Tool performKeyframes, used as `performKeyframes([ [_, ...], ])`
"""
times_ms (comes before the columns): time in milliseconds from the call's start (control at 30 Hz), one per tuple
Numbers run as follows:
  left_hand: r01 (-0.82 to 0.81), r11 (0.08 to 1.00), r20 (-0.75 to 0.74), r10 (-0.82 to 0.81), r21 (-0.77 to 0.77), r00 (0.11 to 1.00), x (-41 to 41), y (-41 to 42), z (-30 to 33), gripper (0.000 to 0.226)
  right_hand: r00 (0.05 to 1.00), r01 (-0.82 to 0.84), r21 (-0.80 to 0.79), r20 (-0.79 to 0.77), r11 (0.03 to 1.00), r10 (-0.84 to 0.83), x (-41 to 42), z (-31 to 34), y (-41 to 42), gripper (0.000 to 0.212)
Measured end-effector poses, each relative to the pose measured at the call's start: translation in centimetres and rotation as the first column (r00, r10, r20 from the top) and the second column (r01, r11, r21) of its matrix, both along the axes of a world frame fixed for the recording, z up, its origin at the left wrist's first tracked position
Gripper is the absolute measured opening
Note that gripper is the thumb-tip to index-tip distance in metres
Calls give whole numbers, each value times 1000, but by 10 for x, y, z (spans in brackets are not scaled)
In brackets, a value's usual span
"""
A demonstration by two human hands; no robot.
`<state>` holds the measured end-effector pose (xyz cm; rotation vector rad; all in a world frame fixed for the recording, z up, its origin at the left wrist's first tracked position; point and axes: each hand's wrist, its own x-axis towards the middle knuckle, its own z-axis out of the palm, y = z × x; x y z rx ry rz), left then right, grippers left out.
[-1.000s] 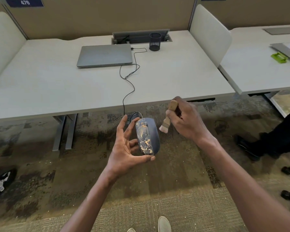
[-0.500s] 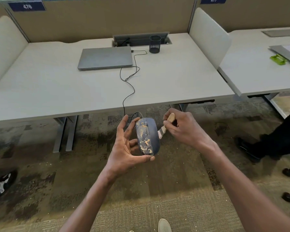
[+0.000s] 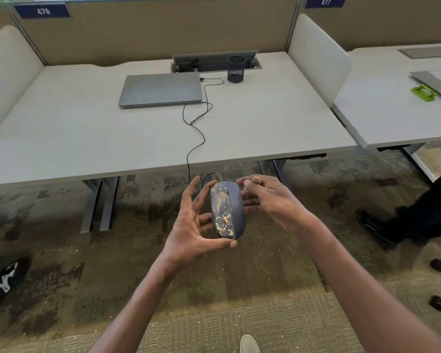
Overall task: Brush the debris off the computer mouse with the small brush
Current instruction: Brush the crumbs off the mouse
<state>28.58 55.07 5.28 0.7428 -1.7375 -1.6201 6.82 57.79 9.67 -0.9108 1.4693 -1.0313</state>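
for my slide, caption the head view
Left hand holds debris-speckled mouse; right hand brings small brush alongside.

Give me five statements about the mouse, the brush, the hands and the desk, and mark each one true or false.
1. The left hand holds the mouse off the desk. True.
2. The mouse is clean. False: tan debris covers its top.
3. The right hand grips the brush. True.
4. The laptop is open. False: its lid is closed.
5. The mouse is wireless. False: a cable runs from it up onto the desk.
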Motion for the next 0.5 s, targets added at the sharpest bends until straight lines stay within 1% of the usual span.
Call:
performKeyframes([
  [100, 8, 1000, 7, -8, 6, 1000, -1, -1, -1, 136, 986, 9, -22, 166, 1000, -6, 3, 2, 1, 21],
  [167, 13, 1000, 10, -13, 11, 1000, -1, -2, -1, 137, 977, 18, -23, 212, 1000, -13, 4, 3, 0, 22],
  [300, 28, 999, 4, -28, 32, 1000, -2, -3, 0, 137, 975, 46, -5, 220, 999, -44, 4, 7, 1, 17],
  [433, 52, 997, -13, -51, 49, 999, -2, -1, 3, 139, 971, 63, 19, 229, 998, -65, 2, 10, 2, 25],
  [500, 60, 997, -23, -59, 53, 998, -4, 0, 3, 141, 969, 68, 24, 237, 997, -72, 1, 10, 2, 23],
])
